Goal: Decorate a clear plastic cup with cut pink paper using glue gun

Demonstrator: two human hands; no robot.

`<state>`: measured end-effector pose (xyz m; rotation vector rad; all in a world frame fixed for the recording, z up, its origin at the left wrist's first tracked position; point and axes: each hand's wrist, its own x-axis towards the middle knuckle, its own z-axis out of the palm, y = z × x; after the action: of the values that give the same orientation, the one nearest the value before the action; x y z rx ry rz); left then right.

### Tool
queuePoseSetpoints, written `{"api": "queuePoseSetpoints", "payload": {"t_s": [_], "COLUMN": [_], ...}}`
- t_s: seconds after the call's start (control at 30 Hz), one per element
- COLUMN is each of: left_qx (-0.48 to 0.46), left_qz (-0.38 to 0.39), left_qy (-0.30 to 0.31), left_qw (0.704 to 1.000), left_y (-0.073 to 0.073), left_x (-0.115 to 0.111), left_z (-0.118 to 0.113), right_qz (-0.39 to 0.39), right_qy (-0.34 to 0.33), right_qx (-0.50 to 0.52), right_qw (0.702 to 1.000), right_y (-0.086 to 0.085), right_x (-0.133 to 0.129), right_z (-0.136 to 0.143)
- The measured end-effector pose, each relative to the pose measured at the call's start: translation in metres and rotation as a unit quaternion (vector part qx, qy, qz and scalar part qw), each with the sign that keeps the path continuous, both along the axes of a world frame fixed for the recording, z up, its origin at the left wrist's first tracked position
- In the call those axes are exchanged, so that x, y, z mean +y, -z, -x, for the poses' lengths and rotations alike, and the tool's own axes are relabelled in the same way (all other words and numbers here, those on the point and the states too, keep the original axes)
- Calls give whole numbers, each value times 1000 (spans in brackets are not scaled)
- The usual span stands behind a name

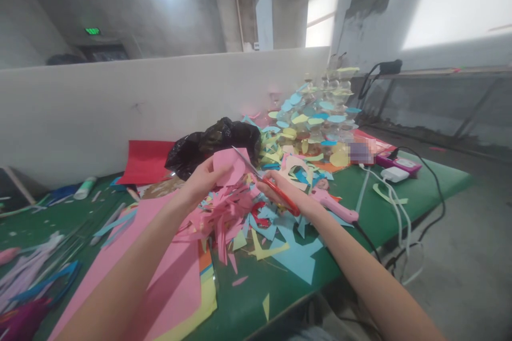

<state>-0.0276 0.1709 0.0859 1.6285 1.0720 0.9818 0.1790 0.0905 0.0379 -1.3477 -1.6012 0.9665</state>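
Note:
My left hand (208,175) pinches a small piece of pink paper (232,164) above the middle of the table. In my right hand (276,185) is a pair of scissors with red handles (288,201). Their blades point up and left, at the right part of the pink piece. Whether the blades are parted I cannot tell. Beneath both hands spreads a heap of pink paper scraps (226,210). Blue paper scraps (298,253) lie below my right hand. Large pink sheets (168,277) rest under my left forearm, over yellow and orange ones.
A black plastic bag (224,136) and a red sheet (146,161) lie behind. At the back right stand clear bottles with colored paper discs (320,117). A pink glue gun (336,205), a white plug (395,173) and cables are on the right. A white partition (100,117) borders the green table (436,176).

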Motion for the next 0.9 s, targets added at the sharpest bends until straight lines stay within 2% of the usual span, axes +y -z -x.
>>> {"api": "queuePoseSetpoints", "payload": {"t_s": [0.2,0.4,0.6,0.8,0.9], "left_qx": [52,46,93,96,65], "left_qz": [-18,-21,-25,-17,2], "left_qy": [-22,0,4,8,13], "left_qw": [998,999,995,995,998], "left_y": [-8,-3,-4,-11,-11], "left_x": [-7,-3,-1,-12,-16], "left_z": [1,4,8,1,-3], "right_qz": [-8,15,25,-3,-6], "right_qy": [5,-11,-3,1,7], "right_qx": [-10,-17,-10,-10,-10], "right_qw": [1000,1000,1000,1000,1000], "right_y": [-1,0,-1,-4,-2], "right_x": [-4,-6,-5,-7,-6], "right_z": [-1,-1,0,1,1]}}
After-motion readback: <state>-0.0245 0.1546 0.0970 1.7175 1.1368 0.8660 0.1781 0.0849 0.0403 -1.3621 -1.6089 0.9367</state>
